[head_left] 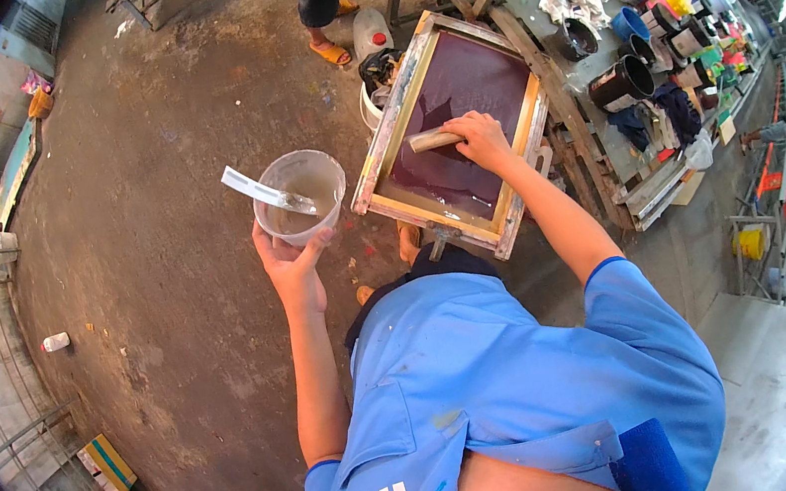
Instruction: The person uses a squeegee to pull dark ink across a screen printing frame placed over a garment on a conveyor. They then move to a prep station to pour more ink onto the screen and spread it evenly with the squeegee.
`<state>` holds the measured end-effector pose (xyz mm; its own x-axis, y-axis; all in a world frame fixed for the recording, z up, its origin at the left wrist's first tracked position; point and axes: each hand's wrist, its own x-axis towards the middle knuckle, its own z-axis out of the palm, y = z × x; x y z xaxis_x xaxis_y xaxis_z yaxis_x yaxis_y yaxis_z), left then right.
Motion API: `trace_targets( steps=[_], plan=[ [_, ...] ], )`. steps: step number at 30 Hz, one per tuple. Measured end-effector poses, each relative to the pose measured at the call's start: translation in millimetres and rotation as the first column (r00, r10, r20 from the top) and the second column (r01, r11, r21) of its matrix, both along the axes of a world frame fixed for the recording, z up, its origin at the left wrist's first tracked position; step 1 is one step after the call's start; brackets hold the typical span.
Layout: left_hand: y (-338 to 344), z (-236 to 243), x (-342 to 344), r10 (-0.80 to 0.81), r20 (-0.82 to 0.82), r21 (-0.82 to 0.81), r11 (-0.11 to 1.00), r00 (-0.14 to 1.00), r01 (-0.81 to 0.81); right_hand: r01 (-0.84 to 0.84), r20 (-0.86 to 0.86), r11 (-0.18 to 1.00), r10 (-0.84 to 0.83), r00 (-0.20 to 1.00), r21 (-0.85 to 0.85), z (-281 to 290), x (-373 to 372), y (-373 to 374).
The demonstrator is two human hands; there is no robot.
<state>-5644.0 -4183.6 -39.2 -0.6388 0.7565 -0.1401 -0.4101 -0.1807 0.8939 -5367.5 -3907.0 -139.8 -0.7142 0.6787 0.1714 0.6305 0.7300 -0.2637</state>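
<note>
My left hand [294, 271] holds a translucent plastic tub [332, 182] from below and the side, over the floor left of a screen-printing frame [387, 174]. Some cloudy liquid shows in the tub, and a pale flat strip [246, 183] leans out over its far left rim. My right hand [482, 141] is closed around a wooden-handled squeegee [436, 140] above the frame's dark purple mesh [491, 81]. Whether the squeegee touches the mesh is hard to see. Wet, glossy patches show on the mesh around it.
A white bucket [368, 108] and a plastic jug [371, 32] stand beyond the frame. Another person's sandalled foot [331, 51] is near the jug. On the right, a long bench carries several containers, including a black bucket [622, 85] and a blue one [628, 24].
</note>
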Motion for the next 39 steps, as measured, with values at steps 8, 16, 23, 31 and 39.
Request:
trace_targets(
  steps=[8, 16, 23, 31, 39],
  plan=[
    [-9, 4, 4, 0.014, 0.021, -0.092, 0.996, 1.0, -0.012, 0.05, 0.018, 0.987, -0.054, 0.998, 0.154, -35, -9, 66],
    [-18, 0, 2, 0.039, 0.021, -0.101, 0.994, 0.999, -0.037, 0.041, 0.046, 0.993, -0.046, 0.998, 0.11, -69, -27, 62],
    [-21, -6, 2, 0.09, 0.027, -0.09, 0.992, 0.996, -0.087, -0.145, 0.067, 0.989, 0.146, 0.987, -0.02, -73, -33, -26],
    [-23, -10, 7, 0.035, 0.04, -0.063, 0.997, 0.999, -0.032, -0.217, 0.069, 0.968, 0.227, 0.971, -0.128, -65, -43, -38],
    [-18, -10, 10, -0.062, -0.018, -0.089, 0.994, 0.998, 0.06, -0.289, 0.238, 0.935, 0.334, 0.912, -0.208, -55, -20, -27]
  ],
)
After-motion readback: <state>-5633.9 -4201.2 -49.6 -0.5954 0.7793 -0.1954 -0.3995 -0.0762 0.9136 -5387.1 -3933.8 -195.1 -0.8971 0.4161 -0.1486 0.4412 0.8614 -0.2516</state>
